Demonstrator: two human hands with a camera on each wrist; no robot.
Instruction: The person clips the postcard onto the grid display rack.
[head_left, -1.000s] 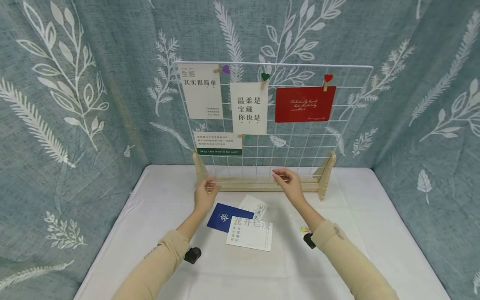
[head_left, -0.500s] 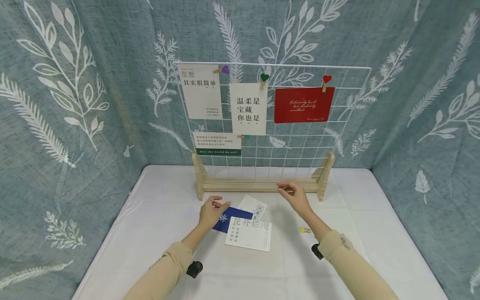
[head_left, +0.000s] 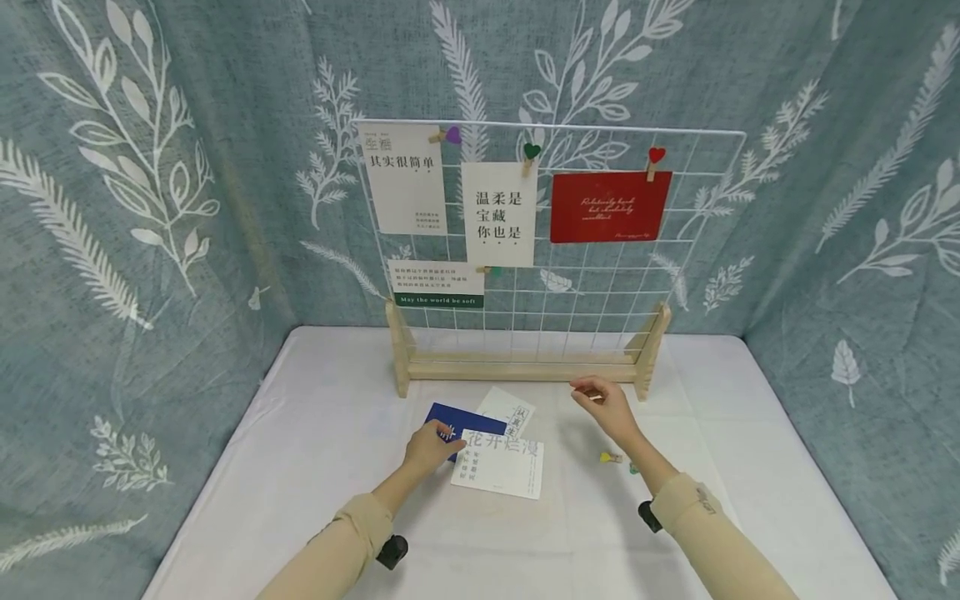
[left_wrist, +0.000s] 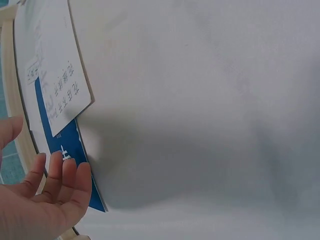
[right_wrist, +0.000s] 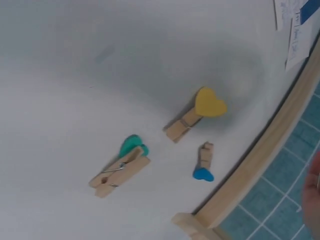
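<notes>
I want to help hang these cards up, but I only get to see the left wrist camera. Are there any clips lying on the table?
Observer: Yes! The right wrist view shows three wooden ones on the table: a yellow-heart clip, a green-heart clip and a blue-heart clip.
Operator: Ooh, hearts! And is any card hanging up, somewhere I can't see?
Observer: Yes, the head view shows four hanging cards, all on the white wire grid.
</notes>
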